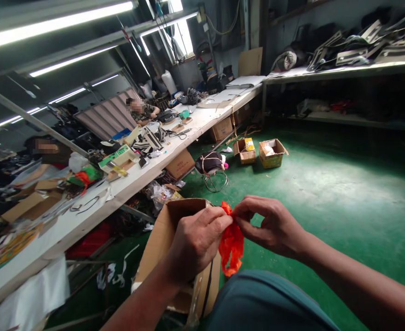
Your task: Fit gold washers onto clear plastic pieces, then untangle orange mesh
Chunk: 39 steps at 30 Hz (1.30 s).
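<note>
A crumpled bright orange-red strip of thin plastic or cloth (232, 248) hangs down between my two hands. My left hand (202, 236) has its fingers closed on the upper part of it, and my right hand (266, 223) pinches it at nearly the same spot, the fingertips almost meeting. I cannot tell whether the strip is knotted there. Below and behind my left hand stands an open cardboard box (157, 246), partly hidden by that hand and forearm. My knee in teal cloth (261, 299) is just beneath the hanging strip.
A long white worktable (126, 197) runs along the left, with tools, boxes and striped pieces on it. Two people sit beyond it. A round stool (211, 163) and two small cartons (272, 158) stand on the green floor. A loaded shelf (340, 69) is at right.
</note>
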Each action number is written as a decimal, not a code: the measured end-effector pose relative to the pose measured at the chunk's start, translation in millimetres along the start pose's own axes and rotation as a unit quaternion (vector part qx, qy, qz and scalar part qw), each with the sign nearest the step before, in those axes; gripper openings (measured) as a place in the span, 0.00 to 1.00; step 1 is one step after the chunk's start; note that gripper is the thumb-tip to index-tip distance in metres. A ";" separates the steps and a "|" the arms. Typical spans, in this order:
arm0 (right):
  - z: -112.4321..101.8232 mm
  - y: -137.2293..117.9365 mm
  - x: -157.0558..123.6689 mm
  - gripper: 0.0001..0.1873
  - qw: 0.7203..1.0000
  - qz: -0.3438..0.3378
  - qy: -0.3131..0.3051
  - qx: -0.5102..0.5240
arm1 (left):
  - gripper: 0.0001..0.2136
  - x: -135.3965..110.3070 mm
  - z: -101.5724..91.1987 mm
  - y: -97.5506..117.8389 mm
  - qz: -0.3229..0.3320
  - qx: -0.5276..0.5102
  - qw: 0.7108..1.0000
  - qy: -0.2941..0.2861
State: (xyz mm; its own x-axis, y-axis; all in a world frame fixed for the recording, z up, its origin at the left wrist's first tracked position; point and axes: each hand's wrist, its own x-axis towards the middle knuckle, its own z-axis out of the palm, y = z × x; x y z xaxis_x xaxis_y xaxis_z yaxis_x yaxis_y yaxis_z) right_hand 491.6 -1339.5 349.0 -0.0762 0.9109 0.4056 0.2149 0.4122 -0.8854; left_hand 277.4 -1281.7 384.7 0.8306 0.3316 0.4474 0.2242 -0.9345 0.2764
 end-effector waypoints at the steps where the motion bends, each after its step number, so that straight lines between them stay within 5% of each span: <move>1: -2.7 0.3 0.9 0.06 1.000 -0.001 -0.015 -0.009 | 0.19 0.6 -0.9 -0.5 0.007 0.004 1.000 -0.009; 8: -8.9 0.5 8.0 0.08 0.992 0.056 -0.085 -0.076 | 0.19 3.2 -1.9 -2.5 0.041 0.020 0.999 -0.020; 14: -4.2 -1.2 9.6 0.05 0.987 -0.008 0.029 -0.155 | 0.17 5.1 4.4 1.2 0.015 0.014 1.000 0.009; 18: -3.5 -0.2 9.6 0.05 0.993 0.085 0.079 -0.037 | 0.16 2.9 11.4 3.5 -0.022 0.011 0.998 0.061; 22: -3.4 1.6 8.0 0.05 0.972 0.199 0.005 0.126 | 0.15 -2.1 17.8 2.4 -0.061 -0.033 0.992 0.106; 30: -1.7 4.9 11.8 0.08 1.000 0.000 -0.021 -0.022 | 0.16 -3.2 18.8 -4.7 -0.073 -0.100 0.989 0.082; 34: -4.4 9.9 15.5 0.04 0.996 0.082 -0.006 0.036 | 0.13 -3.1 20.8 -1.8 -0.101 -0.129 0.982 0.097; 39: -8.4 13.6 17.6 0.09 0.954 0.201 0.049 0.219 | 0.07 -4.8 32.5 5.4 -0.191 -0.221 0.945 0.146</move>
State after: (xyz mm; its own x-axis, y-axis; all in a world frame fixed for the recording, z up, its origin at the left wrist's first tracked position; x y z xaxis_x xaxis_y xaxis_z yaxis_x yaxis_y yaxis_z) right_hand 501.4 -1317.9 346.1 0.0219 0.9997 0.0141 -0.2209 0.0186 -0.9751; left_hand 291.2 -1292.5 356.4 0.5424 0.7151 0.4410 0.1912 -0.6162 0.7640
